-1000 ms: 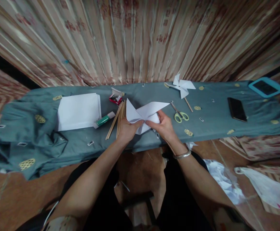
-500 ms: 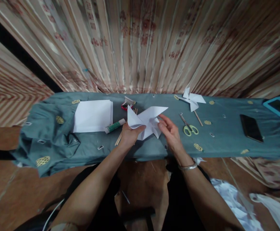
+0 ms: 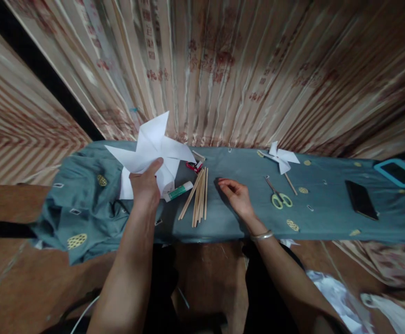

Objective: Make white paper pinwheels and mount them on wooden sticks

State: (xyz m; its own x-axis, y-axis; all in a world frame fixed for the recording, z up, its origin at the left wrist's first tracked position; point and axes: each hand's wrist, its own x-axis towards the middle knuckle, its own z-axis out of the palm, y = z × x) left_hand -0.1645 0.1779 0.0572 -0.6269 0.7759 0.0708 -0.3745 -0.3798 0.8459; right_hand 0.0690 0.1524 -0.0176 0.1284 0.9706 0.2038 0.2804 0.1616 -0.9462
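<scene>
My left hand grips a white paper pinwheel, thumb pressed near its middle, raised over the left part of the table. Beneath it, partly covered, lies a stack of white paper. My right hand is closed low over the cloth, fingertips together; whether anything small is between them is hidden. To its left, a bundle of wooden sticks rests beside a green and white glue stick. A small red item sits behind the sticks.
Scissors with green handles lie right of my right hand. Behind them is another paper pinwheel on a stick. A black phone and a blue-framed tablet lie at the right. A patterned curtain hangs behind the table.
My left hand has carried the pinwheel left and up, over the paper stack. My right hand has let go of it and is now over the cloth. The sticks are uncovered.
</scene>
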